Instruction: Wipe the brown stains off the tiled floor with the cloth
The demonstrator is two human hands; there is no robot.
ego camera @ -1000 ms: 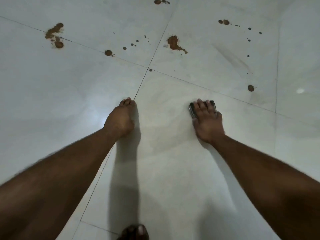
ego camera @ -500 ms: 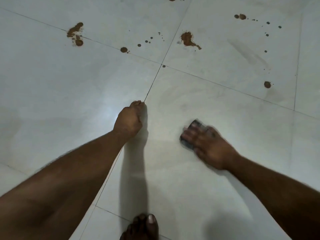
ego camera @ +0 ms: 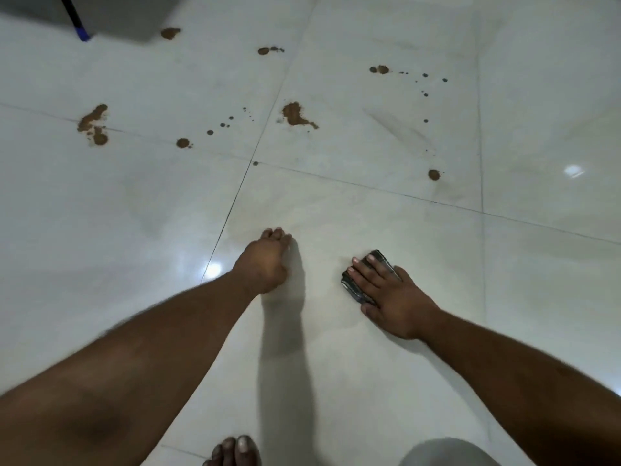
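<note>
Several brown stains mark the white tiled floor [ego camera: 386,210] beyond my hands: a large smear [ego camera: 294,115] in the middle, a double blotch [ego camera: 94,124] on the left, a round spot [ego camera: 183,142], a spot [ego camera: 433,174] on the right and small drops [ego camera: 379,69] further back. My right hand [ego camera: 393,294] presses flat on a small dark folded cloth [ego camera: 353,285] on a stain-free tile. Its fingers lie straight across the cloth. My left hand [ego camera: 267,260] rests on the floor beside it and holds nothing.
A grey object [ego camera: 127,15] with a black, blue-tipped stick [ego camera: 80,31] stands at the top left, next to a stain [ego camera: 170,32]. My bare toes [ego camera: 235,452] show at the bottom edge, and a grey shape [ego camera: 447,454] at the bottom right.
My right hand slid the cloth back toward me, then a little to the right. My left hand shifted right across the grout line. The view rose and shows more floor at the back.
</note>
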